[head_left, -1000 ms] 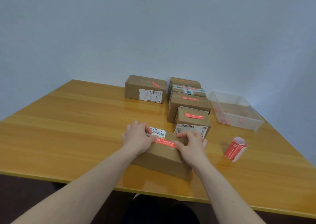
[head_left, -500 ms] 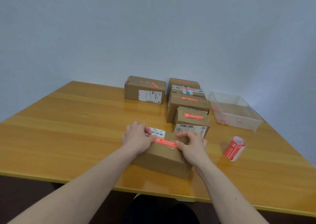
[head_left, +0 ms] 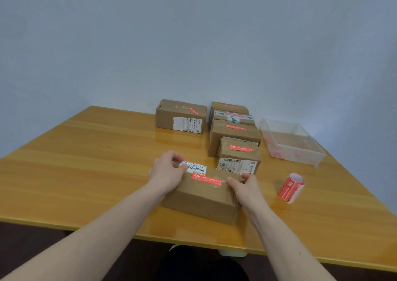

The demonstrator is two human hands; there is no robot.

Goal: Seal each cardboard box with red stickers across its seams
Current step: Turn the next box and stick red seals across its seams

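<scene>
A brown cardboard box (head_left: 199, 199) lies on the table near the front edge. A red sticker (head_left: 206, 179) runs across its top, beside a white barcode label (head_left: 194, 167). My left hand (head_left: 166, 172) grips the box's left end, fingers curled over the far top edge. My right hand (head_left: 247, 187) holds the right end, thumb on top near the sticker's end. A roll of red stickers (head_left: 291, 187) lies on the table to the right of the box.
Behind stand several stickered boxes in a row (head_left: 237, 153), and one apart (head_left: 181, 116) at the back. A clear plastic bin (head_left: 305, 158) with red scraps sits at the back right. The wooden table (head_left: 86, 162) ends at a wall.
Both hands have slid apart from the sticker toward the box's ends, uncovering the whole sticker. The box has stayed in place.
</scene>
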